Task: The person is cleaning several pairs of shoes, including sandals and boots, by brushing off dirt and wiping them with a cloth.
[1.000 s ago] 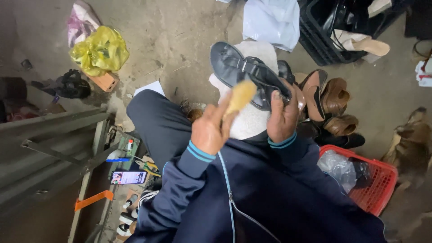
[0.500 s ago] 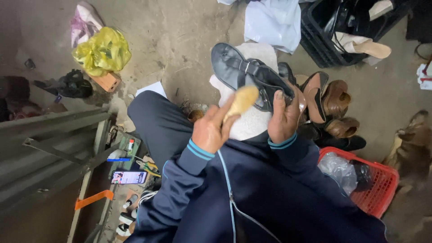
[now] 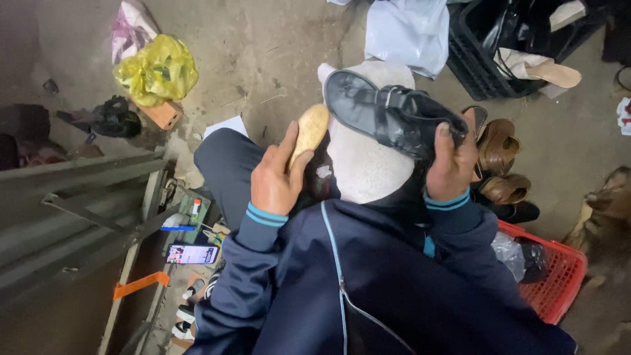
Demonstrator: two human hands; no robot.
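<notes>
Head view, person seated, dark blue jacket with light blue cuff stripes. Left hand (image 3: pixel 276 181): grip closed around a tan wooden-backed brush (image 3: pixel 309 130), fingers wrapped on the lower half, brush tilted up and to the right, its top end just beside the heel end of the shoe, contact not clear. Right hand (image 3: pixel 452 165): grip closed on a black sandal-type shoe (image 3: pixel 389 113), thumb up over the right end, the other fingers hidden behind it. Shoe is held in the air above the lap, lying roughly crosswise, sole side toward the camera, strap with a small metal buckle across the middle. Under the shoe sits a white fuzzy cloth (image 3: pixel 365 164), draped over the knee, touching or just below the shoe. Dirt floor (image 3: pixel 263 59) all around. Right of the hand: brown shoes (image 3: pixel 498 148) piled together on the floor, a red plastic basket (image 3: pixel 559 276) near the right elbow with a clear bag in it. Top right: black crate (image 3: pixel 486 66) with a beige shoe on its edge, white plastic bag (image 3: pixel 411 29) beside it. Top left: yellow plastic bag (image 3: pixel 158 69), well apart from the hands. Lower left: phone (image 3: pixel 192 254) with lit screen lying among small tools beside a grey metal frame.
</notes>
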